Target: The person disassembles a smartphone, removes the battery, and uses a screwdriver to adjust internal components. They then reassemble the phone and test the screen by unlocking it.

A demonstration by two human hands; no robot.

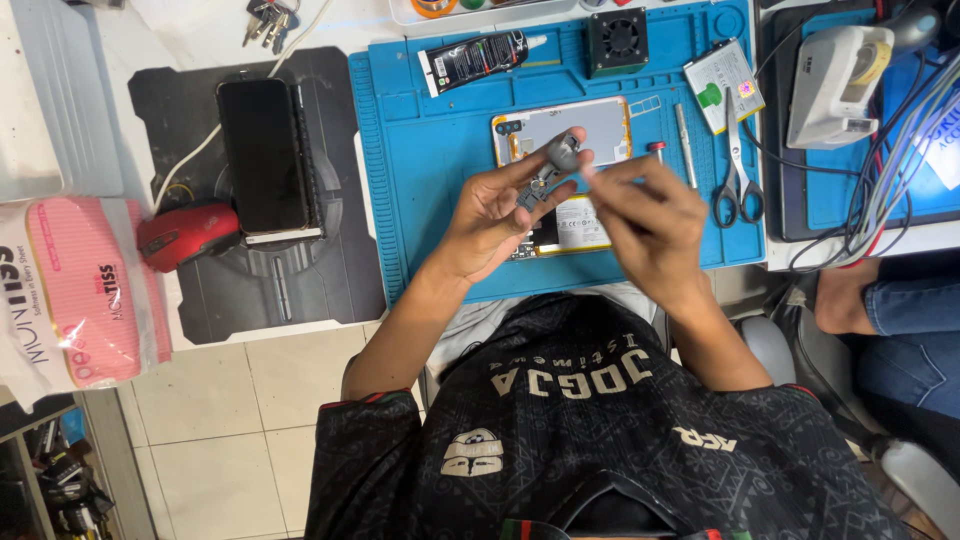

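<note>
Over the middle of the blue work mat (420,180), both hands are raised just above an opened phone (565,140) that lies back-up, cover off, battery showing.

Left hand (490,215): fingers curled, thumb and forefinger pinched on a small grey part (555,165) with a dark, thin tail hanging toward 6 o'clock. The part sits at 12 o'clock of the palm, clear of the phone below.

Right hand (645,225): fingers drawn together, tips meeting the part at the hand's 10 o'clock. Whether it grips the part or only touches it, I cannot tell; the fingertips are blurred.

Handling, as judged: the part looks very light and small. The tail looks like a thin flex strip, soft and easy to crease or tear. Best hold is on the rigid grey body, by its edges, not on the tail. Small enough to slip from the fingertips.

Around the phone: scissors (738,180) at 3 o'clock, a slim metal tool (685,145) between scissors and phone, a black glue tube (475,58) at 11 o'clock, a small black fan (617,40) at 12 o'clock.

Containers: a shallow white tray (400,12) at the far edge of the counter holds what look like tape rolls; it is mostly cut off by the frame. A pink tissue pack (85,290) lies at 9 o'clock, well apart, with tissues inside.
</note>
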